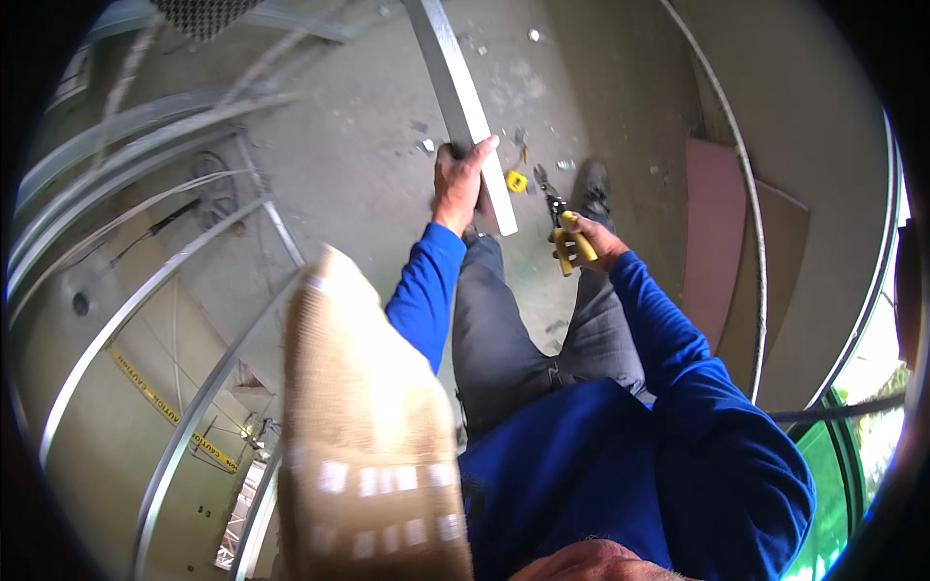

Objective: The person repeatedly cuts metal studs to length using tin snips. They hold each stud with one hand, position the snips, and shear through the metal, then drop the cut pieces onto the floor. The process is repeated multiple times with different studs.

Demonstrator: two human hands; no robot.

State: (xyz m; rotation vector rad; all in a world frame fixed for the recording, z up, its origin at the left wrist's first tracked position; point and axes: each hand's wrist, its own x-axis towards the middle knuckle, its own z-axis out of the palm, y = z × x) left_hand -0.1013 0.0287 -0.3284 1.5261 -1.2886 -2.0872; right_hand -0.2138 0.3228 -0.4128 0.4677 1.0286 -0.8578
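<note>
My left hand (459, 188) is wrapped round a long silvery metal stud (453, 85) near its lower end. The stud slants up and away past the top edge of the view. In my right hand (599, 242) is a pair of tin snips (556, 203) with yellow handles. Its dark jaws point away from me and stand apart from the stud, to its right. A small yellow tape measure (516, 181) lies on the floor between my two hands. Both of my feet are beyond the hands, the left one mostly hidden.
Metal framing (174, 261) with yellow printed tape (145, 389) fills the left side. Pink board (715, 242) and brown board (781, 242) lean at right. Metal scraps (426, 146) litter the concrete floor. A tan woven thing (368, 416) blocks the lower left.
</note>
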